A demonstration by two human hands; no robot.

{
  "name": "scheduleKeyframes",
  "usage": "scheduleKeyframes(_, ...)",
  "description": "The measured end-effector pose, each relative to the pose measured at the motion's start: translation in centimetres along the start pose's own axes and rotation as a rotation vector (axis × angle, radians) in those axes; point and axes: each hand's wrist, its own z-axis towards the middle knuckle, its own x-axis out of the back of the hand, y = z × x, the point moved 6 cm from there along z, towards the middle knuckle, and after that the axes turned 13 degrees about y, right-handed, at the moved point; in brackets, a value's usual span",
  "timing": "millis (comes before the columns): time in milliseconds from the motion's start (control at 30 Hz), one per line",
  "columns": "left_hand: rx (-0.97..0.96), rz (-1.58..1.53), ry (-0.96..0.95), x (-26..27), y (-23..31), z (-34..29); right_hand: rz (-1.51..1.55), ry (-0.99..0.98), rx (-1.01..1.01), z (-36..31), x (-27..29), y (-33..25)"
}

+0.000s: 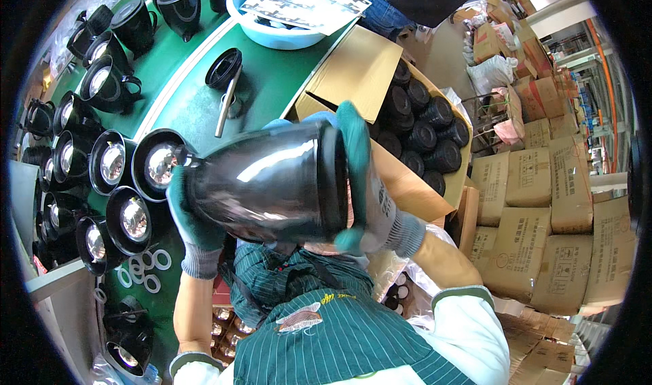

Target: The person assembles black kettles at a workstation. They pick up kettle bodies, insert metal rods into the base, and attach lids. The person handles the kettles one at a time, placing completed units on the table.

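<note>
Jug [272,181], long axis crosswise, is grasped by the left hand [192,215] at its narrower end, the right hand [370,188] at its broader.

Passable beyond the held jug [272,181], over the green counter [282,72] between the crowded jugs [112,159] and the carton flap [360,62]. Interrupted midway by a black lid [224,69] and a slanting rod [227,106]; bounded on the far side by the blue basin [278,38]. Spanned by the held jug between left grip [190,215] and right grip [370,188]. Hemmed in at the left grip by the nearest jugs; obstructed beside the right grip by the open carton [411,183], filled with dark parts [421,137]. Strewn beside the lowest jugs with flat white rings [142,269].
</note>
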Motion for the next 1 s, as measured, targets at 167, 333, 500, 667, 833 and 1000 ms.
scheduleKeyframes(167,0.041,-0.213,0.083,-2.7,0.2,-2.4,-0.022,0.05,0.071,-0.7,0.4,-0.2)
scheduleKeyframes(333,-0.575,0.31,-0.288,-7.8,10.4,-3.9,0.415,0.147,-0.483,-3.7,-2.2,5.5)
scheduleKeyframes(500,0.032,-0.024,0.013,-2.0,1.1,0.2,0.147,0.132,-0.216,-3.2,-1.0,1.8)
scheduleKeyframes(667,0.438,-0.162,0.086,-5.7,0.0,-2.2,-0.24,0.044,0.406,-0.4,1.0,-1.9)
scheduleKeyframes(833,-0.056,-0.057,-0.055,-3.6,2.3,-0.7,-0.051,0.298,0.241,-2.3,-0.1,-1.4)
scheduleKeyframes(1000,-0.29,0.043,0.036,-3.8,6.1,-1.9,0.547,0.49,-0.518,-7.6,-2.5,3.3)
